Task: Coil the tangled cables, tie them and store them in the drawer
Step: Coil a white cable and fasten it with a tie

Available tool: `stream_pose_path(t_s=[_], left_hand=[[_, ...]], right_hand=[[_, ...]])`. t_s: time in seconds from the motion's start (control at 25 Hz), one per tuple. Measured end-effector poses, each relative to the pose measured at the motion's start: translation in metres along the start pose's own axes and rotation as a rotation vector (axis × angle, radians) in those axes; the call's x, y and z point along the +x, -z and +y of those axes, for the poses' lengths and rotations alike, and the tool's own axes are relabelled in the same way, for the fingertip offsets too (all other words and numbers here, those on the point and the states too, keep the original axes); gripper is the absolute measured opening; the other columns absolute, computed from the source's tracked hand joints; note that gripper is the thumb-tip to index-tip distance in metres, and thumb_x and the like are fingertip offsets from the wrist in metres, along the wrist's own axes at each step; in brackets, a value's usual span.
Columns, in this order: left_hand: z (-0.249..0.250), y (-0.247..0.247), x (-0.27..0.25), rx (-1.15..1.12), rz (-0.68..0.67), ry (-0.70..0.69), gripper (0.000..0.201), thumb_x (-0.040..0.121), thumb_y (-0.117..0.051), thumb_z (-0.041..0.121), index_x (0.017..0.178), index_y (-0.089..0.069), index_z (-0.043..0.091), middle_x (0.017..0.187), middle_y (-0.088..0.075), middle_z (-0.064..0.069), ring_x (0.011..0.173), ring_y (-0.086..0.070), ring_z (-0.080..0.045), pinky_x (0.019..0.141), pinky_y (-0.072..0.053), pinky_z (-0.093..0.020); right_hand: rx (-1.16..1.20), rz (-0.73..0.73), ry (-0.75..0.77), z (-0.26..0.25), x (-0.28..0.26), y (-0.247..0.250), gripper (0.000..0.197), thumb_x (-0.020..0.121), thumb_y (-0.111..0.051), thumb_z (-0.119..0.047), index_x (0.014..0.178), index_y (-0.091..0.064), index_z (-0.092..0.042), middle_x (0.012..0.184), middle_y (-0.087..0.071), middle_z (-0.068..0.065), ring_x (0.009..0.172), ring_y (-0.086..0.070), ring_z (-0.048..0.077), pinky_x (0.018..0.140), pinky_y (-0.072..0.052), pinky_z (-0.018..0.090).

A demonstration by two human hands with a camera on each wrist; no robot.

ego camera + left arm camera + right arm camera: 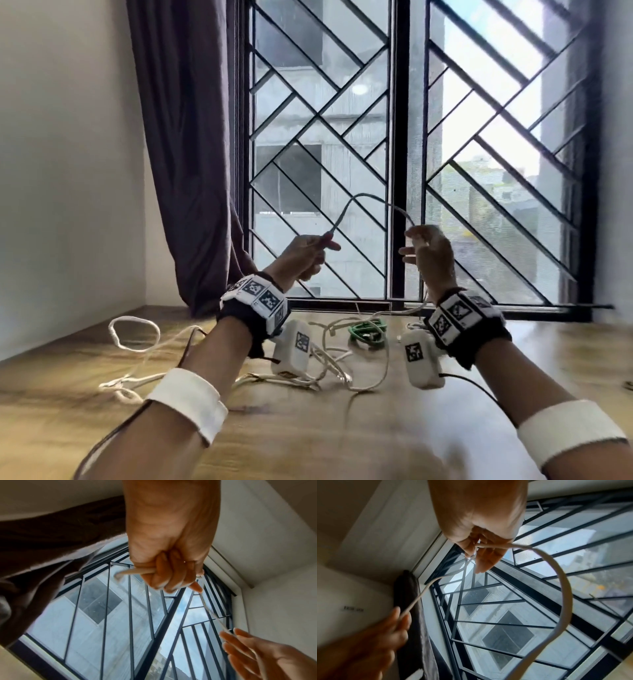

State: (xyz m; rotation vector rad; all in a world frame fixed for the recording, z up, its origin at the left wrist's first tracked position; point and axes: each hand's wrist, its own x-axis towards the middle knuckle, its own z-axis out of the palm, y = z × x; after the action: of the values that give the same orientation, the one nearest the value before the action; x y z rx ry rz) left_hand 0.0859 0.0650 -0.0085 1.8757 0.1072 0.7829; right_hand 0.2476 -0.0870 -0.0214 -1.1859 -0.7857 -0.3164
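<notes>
Both my hands are raised in front of the window with a white cable arching between them. My left hand grips one end of the cable in a curled fist, and the cable end sticks out beside the fingers. My right hand pinches the cable between thumb and fingers, and a loop of it hangs down below. On the table lie a tangle of white cables, a green cable and a looped white cord. No drawer is in view.
The wooden table runs up to a window with a black diagonal grille. A dark curtain hangs at the left of the window, beside a white wall.
</notes>
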Motion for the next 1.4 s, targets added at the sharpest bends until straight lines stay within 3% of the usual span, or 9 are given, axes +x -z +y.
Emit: stream_pose_path(t_s=[0.12,0.28,0.44,0.64,0.76,0.88,1.0,1.16,1.4], left_hand=[[-0.005,-0.024,0.002,0.03,-0.025,0.017,0.024,0.094,-0.055,0.029,0.1,-0.063,0.007,0.057,-0.04,0.005,0.035,-0.028,-0.002,0.033,-0.018,-0.012],[-0.029,-0.031,-0.001,0.709,-0.185,0.142,0.027,0.088,-0.053,-0.001,0.113,-0.058,-0.009,0.069,-0.051,-0.009,0.044,-0.046,-0.013,0.03,-0.029,-0.012],[-0.028,-0.008,-0.017,1.021,-0.403,0.446,0.017,0.089,-0.035,-0.005,0.082,-0.048,0.003,0.058,-0.048,-0.007,0.043,-0.049,-0.013,0.027,-0.03,-0.011],[-0.031,0.015,-0.033,0.912,-0.532,0.554,0.031,0.092,-0.05,-0.003,0.122,-0.054,-0.005,0.046,-0.055,0.007,0.027,-0.044,0.001,0.029,-0.03,-0.01],[-0.046,0.019,-0.04,0.825,-0.372,0.465,0.03,0.09,-0.06,0.01,0.113,-0.061,-0.011,0.037,-0.053,0.01,0.029,-0.042,-0.001,0.031,-0.028,-0.011],[-0.04,0.028,-0.028,0.895,0.052,0.241,0.026,0.087,-0.063,0.021,0.102,-0.07,0.0,0.079,-0.071,-0.008,0.076,-0.066,-0.02,0.062,-0.044,-0.023],[-0.013,0.035,-0.019,0.871,0.262,0.238,0.027,0.087,-0.054,0.013,0.108,-0.063,-0.003,0.109,-0.064,-0.021,0.104,-0.06,-0.035,0.082,-0.046,-0.034],[0.019,0.02,-0.018,0.549,0.247,0.259,0.015,0.088,-0.045,0.002,0.096,-0.058,0.001,0.061,-0.042,-0.009,0.047,-0.038,-0.018,0.042,-0.028,-0.018],[0.069,-0.009,-0.024,0.207,0.293,0.087,0.028,0.09,-0.037,-0.003,0.072,-0.056,0.006,0.035,-0.038,0.005,0.026,-0.028,-0.006,0.031,-0.016,-0.009]], right_hand=[[0.051,-0.106,-0.019,0.005,-0.015,-0.005,0.016,0.095,-0.045,-0.007,0.105,-0.034,-0.012,0.104,-0.065,0.008,0.045,-0.061,0.004,0.048,-0.05,0.022],[0.278,-0.094,-0.002,-0.002,-0.018,-0.001,0.02,0.098,-0.045,-0.016,0.116,-0.036,-0.016,0.108,-0.064,-0.002,0.06,-0.065,0.005,0.058,-0.05,0.02],[0.027,0.036,0.039,0.011,-0.005,0.009,0.015,0.097,-0.043,-0.014,0.111,-0.041,-0.02,0.106,-0.069,0.002,0.046,-0.058,0.002,0.048,-0.041,0.014],[-0.238,0.018,0.046,0.025,-0.016,0.0,0.013,0.095,-0.043,-0.017,0.106,-0.049,-0.019,0.1,-0.07,-0.001,0.037,-0.055,0.001,0.046,-0.039,0.015],[-0.121,0.018,0.011,0.013,-0.02,-0.005,0.011,0.095,-0.043,-0.015,0.105,-0.047,-0.019,0.1,-0.068,0.0,0.037,-0.054,0.0,0.041,-0.037,0.012],[-0.207,-0.043,0.06,0.004,-0.024,-0.003,0.015,0.094,-0.042,-0.012,0.105,-0.046,-0.021,0.096,-0.069,-0.001,0.038,-0.054,0.0,0.046,-0.04,0.019],[-0.368,-0.151,0.095,0.002,-0.032,0.002,0.028,0.092,-0.04,-0.008,0.113,-0.046,-0.025,0.088,-0.068,-0.003,0.036,-0.052,0.001,0.046,-0.04,0.022],[-0.449,-0.189,0.087,-0.014,-0.028,0.014,0.023,0.095,-0.045,-0.017,0.117,-0.051,-0.018,0.085,-0.068,-0.002,0.041,-0.05,0.009,0.048,-0.039,0.024],[-0.322,-0.573,0.002,-0.043,-0.031,0.033,0.04,0.093,-0.054,-0.017,0.131,-0.041,-0.011,0.09,-0.055,-0.003,0.043,-0.055,0.001,0.036,-0.04,0.016]])
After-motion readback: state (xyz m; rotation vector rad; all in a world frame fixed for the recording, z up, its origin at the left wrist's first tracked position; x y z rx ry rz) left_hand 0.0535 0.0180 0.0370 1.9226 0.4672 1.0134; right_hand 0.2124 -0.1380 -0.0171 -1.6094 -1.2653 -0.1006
